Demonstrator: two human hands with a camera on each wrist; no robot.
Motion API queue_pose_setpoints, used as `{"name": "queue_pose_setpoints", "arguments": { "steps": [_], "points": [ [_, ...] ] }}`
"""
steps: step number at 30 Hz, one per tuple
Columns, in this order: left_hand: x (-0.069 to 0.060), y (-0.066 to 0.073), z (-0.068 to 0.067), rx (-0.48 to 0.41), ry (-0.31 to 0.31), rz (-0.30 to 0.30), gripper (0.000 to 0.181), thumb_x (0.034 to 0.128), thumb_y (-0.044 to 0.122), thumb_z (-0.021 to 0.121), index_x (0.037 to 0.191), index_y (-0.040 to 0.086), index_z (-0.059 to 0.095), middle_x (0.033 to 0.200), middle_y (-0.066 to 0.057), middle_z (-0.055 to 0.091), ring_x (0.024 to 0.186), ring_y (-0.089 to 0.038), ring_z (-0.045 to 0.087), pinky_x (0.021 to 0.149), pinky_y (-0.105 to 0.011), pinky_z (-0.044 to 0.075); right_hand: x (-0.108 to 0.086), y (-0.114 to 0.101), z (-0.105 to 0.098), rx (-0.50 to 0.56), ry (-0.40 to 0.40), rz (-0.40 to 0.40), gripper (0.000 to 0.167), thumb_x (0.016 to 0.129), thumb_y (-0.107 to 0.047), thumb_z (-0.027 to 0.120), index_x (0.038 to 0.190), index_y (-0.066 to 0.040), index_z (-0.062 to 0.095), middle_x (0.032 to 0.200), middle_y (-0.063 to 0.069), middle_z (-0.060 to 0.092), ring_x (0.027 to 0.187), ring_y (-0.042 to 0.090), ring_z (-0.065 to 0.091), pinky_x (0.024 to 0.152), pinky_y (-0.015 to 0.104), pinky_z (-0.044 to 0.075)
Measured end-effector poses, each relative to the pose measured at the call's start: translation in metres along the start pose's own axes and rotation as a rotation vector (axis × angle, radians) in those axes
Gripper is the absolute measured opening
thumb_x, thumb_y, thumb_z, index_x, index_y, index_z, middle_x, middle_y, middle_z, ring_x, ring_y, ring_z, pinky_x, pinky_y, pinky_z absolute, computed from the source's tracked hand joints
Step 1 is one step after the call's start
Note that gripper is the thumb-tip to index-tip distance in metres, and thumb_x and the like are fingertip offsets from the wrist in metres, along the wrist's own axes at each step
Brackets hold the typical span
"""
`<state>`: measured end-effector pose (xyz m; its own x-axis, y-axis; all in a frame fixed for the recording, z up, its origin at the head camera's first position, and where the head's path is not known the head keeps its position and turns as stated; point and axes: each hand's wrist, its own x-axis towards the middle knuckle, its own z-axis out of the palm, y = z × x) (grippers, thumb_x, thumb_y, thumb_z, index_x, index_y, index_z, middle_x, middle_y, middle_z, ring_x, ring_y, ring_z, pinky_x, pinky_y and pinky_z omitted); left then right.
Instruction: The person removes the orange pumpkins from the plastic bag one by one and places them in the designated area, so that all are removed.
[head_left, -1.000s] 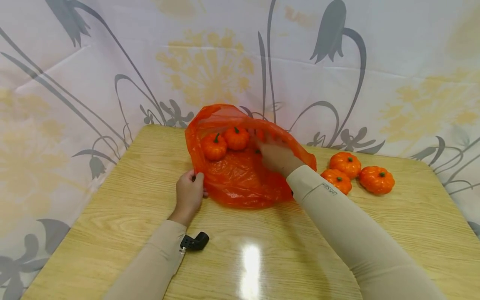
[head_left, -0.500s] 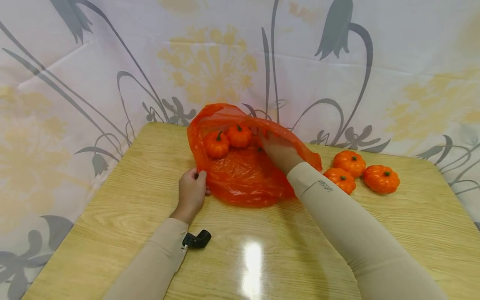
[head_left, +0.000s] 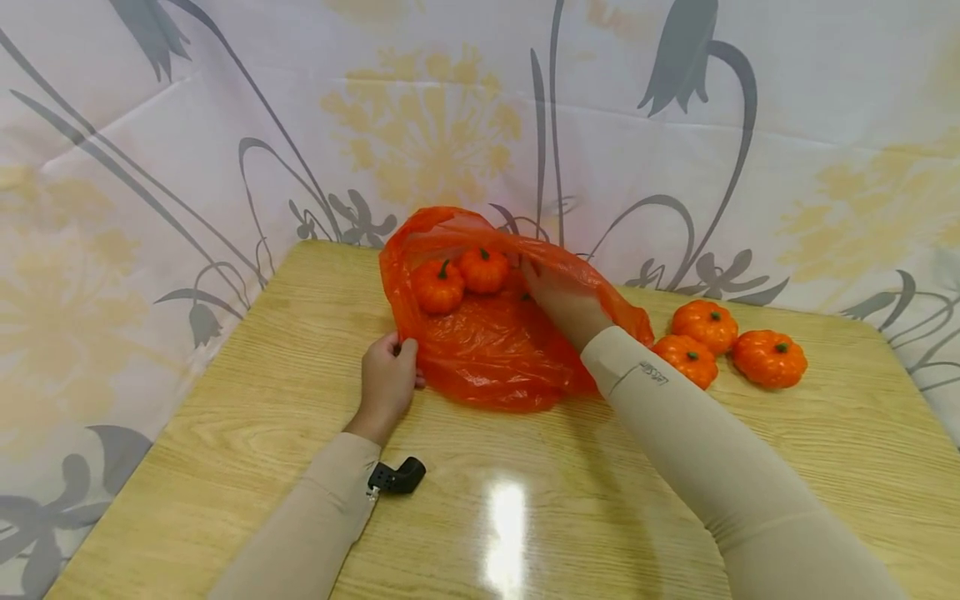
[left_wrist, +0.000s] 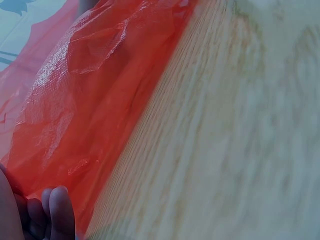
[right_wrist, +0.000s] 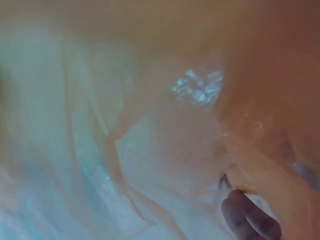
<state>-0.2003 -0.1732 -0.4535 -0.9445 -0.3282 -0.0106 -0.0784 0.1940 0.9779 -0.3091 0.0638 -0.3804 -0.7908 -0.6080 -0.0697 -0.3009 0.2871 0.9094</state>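
Note:
An orange-red plastic bag (head_left: 487,367) lies on the table with its mouth spread towards me. My left hand (head_left: 386,379) pinches the left edge of its mouth; in the left wrist view, curled fingers (left_wrist: 61,212) show beside the film. Two small orange pumpkins, one at the left (head_left: 438,287) and one behind it (head_left: 483,270), sit inside. A dark stem shows near my right hand (head_left: 562,300), which reaches into the bag. Film blurs the right wrist view, where fingertips (right_wrist: 245,215) appear low down; whether they grip anything is unclear.
Three more pumpkins stand together right of the bag: a rear one (head_left: 705,326), a front one (head_left: 687,360) and a right one (head_left: 770,359). The wooden table (head_left: 247,433) ends at a flower-printed cloth (head_left: 450,108) behind. A black wrist mount (head_left: 397,476) sticks out from my left sleeve.
My right hand has moved slightly within the bag, and its fingers now lie nearer the rear film. My left hand keeps its hold. The whole scene shifts slightly right in view.

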Motion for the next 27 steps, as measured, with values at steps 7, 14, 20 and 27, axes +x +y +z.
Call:
{"name": "queue_pose_setpoints", "arguments": {
  "steps": [7, 14, 20, 27],
  "points": [
    [0.001, 0.000, 0.001, -0.005, 0.000, -0.008, 0.024, 0.0946, 0.016, 0.047, 0.077, 0.004, 0.058, 0.060, -0.007, 0.055, 0.045, -0.015, 0.057, 0.047, -0.029, 0.056, -0.005, 0.000, -0.009, 0.806, 0.085, 0.096, 0.056, 0.100, -0.003, 0.050, 0.152, -0.011, 0.031, 0.142, 0.020, 0.046, 0.078, 0.031, 0.067, 0.059, 0.035, 0.061],
    [0.001, 0.001, 0.000, -0.006, 0.002, -0.008, 0.024, 0.0944, 0.016, 0.047, 0.076, 0.004, 0.056, 0.060, -0.007, 0.054, 0.045, -0.017, 0.058, 0.047, -0.031, 0.056, -0.013, -0.009, -0.025, 0.976, 0.166, 0.101, 0.060, 0.095, -0.007, 0.062, 0.148, -0.012, 0.036, 0.151, 0.021, 0.043, 0.062, 0.029, 0.063, 0.053, 0.040, 0.059],
    [0.001, 0.001, -0.001, 0.010, 0.004, 0.004, 0.024, 0.0953, 0.018, 0.048, 0.077, 0.004, 0.057, 0.062, -0.007, 0.054, 0.045, -0.017, 0.058, 0.047, -0.030, 0.056, -0.022, -0.008, -0.038, 1.002, 0.180, 0.087, 0.076, 0.089, -0.022, 0.075, 0.151, -0.013, 0.032, 0.151, 0.020, 0.043, 0.097, 0.037, 0.070, 0.063, 0.041, 0.062],
    [0.000, 0.000, 0.000, 0.008, 0.000, 0.007, 0.025, 0.0955, 0.018, 0.048, 0.078, 0.004, 0.057, 0.060, -0.007, 0.054, 0.045, -0.017, 0.057, 0.046, -0.030, 0.056, -0.036, -0.007, -0.046, 1.007, 0.213, 0.073, 0.084, 0.086, -0.031, 0.078, 0.152, -0.015, 0.030, 0.150, 0.018, 0.044, 0.100, 0.035, 0.069, 0.063, 0.040, 0.061]
  ]
}}
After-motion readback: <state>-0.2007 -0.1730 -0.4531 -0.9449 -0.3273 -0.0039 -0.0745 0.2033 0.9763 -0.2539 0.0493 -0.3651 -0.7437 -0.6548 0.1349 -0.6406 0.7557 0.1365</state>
